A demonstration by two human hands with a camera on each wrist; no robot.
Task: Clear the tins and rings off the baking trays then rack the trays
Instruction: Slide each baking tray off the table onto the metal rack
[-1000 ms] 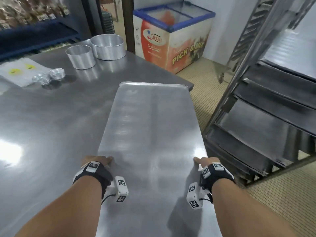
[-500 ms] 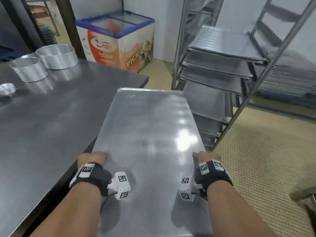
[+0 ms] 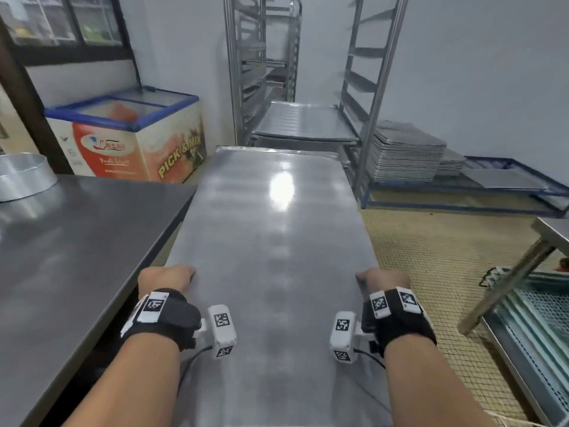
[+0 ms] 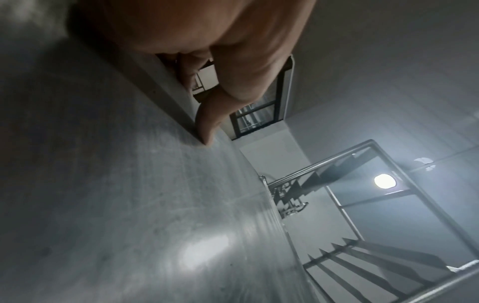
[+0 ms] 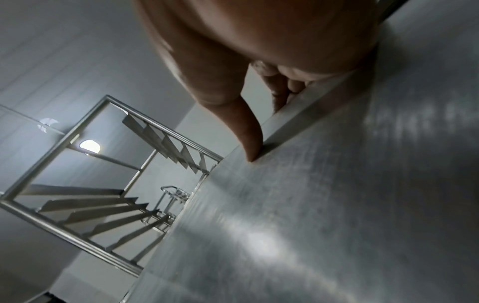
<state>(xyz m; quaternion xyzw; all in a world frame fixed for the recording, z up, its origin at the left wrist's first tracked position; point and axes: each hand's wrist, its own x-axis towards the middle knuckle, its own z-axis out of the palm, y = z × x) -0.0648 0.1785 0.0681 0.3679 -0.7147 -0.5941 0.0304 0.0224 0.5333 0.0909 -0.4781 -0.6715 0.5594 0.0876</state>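
Observation:
A long bare steel baking tray (image 3: 271, 241) is held level in the air, its far end pointing at the tray rack (image 3: 308, 124). My left hand (image 3: 166, 277) grips its left rim, thumb on top (image 4: 207, 123) and fingers curled under. My right hand (image 3: 383, 278) grips the right rim the same way, thumb (image 5: 249, 139) pressed on the lip. The rack holds trays (image 3: 304, 123) on its lower runners, just beyond the tray's far edge. One round tin (image 3: 23, 175) stands on the steel table (image 3: 77, 229) at the far left.
A chest freezer (image 3: 129, 137) stands behind the table. A stack of trays (image 3: 406, 155) sits on a low blue frame right of the rack. Another steel table's corner and leg (image 3: 523, 269) are at the right, over tiled floor (image 3: 431, 251).
The tray has come off the table and swung right, so that it now points at the rack. The view turned with it; the tins slid out to the left.

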